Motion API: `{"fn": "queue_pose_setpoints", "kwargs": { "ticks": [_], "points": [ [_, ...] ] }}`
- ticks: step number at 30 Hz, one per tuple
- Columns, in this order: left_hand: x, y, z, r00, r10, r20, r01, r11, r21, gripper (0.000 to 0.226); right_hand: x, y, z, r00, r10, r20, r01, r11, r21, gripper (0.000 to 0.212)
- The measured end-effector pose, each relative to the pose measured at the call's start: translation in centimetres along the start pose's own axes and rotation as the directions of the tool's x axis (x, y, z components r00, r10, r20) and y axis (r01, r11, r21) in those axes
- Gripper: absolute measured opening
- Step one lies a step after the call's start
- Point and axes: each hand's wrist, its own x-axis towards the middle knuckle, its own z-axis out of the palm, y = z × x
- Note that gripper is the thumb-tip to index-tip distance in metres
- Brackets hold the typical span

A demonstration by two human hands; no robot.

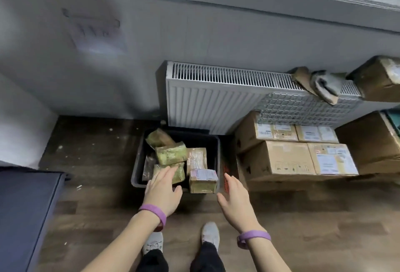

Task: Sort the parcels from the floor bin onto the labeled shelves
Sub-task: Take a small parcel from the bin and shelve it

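Wood-grain floor — black bin, taped boxy parcels; left hand, right hand spread.

**A single wide-angle view from the person's head, tilted steeply down and forward.**

The camera looks down from above the person's own shoes, which sit at the bottom edge. Both forearms run up from there to the left hand and right hand, close to the lens at mid-frame. It faces the wall. The black floor bin lies near the centre, just past the hands, with the radiator behind it and the cardboard boxes to the right. Straight edges bow towards the borders.
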Motion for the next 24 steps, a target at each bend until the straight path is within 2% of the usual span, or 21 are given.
{"fn": "queue_pose_setpoints", "kwargs": {
  "ticks": [6, 11, 14, 17, 19, 21, 24],
  "points": [
    [9.4, -1.7, 9.8, 0.986, -0.129, 0.107, 0.122, 0.990, 0.066, 0.057, 11.9, 5.3, 5.5, 0.975, 0.041, 0.219, -0.023, 0.996, -0.081, 0.058],
    [18.1, -4.5, 18.6, 0.961, -0.249, 0.120, 0.244, 0.968, 0.055, 0.054, 21.1, 11.3, 11.2, 0.928, 0.075, 0.364, -0.011, 0.984, -0.176, 0.061],
    [21.9, -6.6, 23.6, 0.941, -0.312, 0.131, 0.315, 0.949, 0.000, 0.054, 25.1, 15.1, 14.6, 0.905, 0.112, 0.410, -0.035, 0.981, -0.191, 0.061],
    [24.5, -8.7, 28.1, 0.915, -0.379, 0.139, 0.396, 0.909, -0.128, 0.060, 27.8, 18.7, 17.9, 0.877, 0.170, 0.450, -0.093, 0.978, -0.189, 0.070],
    [25.3, -9.6, 30.5, 0.894, -0.422, 0.154, 0.447, 0.868, -0.215, 0.067, 28.6, 20.6, 19.5, 0.859, 0.184, 0.478, -0.130, 0.981, -0.144, 0.075],
    [25.7, -9.9, 32.0, 0.870, -0.459, 0.179, 0.493, 0.818, -0.295, 0.068, 28.8, 21.9, 20.2, 0.840, 0.148, 0.521, -0.158, 0.987, -0.025, 0.080],
    [25.6, -9.2, 32.4, 0.832, -0.536, 0.140, 0.543, 0.740, -0.396, 0.055, 28.5, 22.5, 19.7, 0.850, 0.133, 0.509, -0.237, 0.960, 0.146, 0.081]
  ]
}}
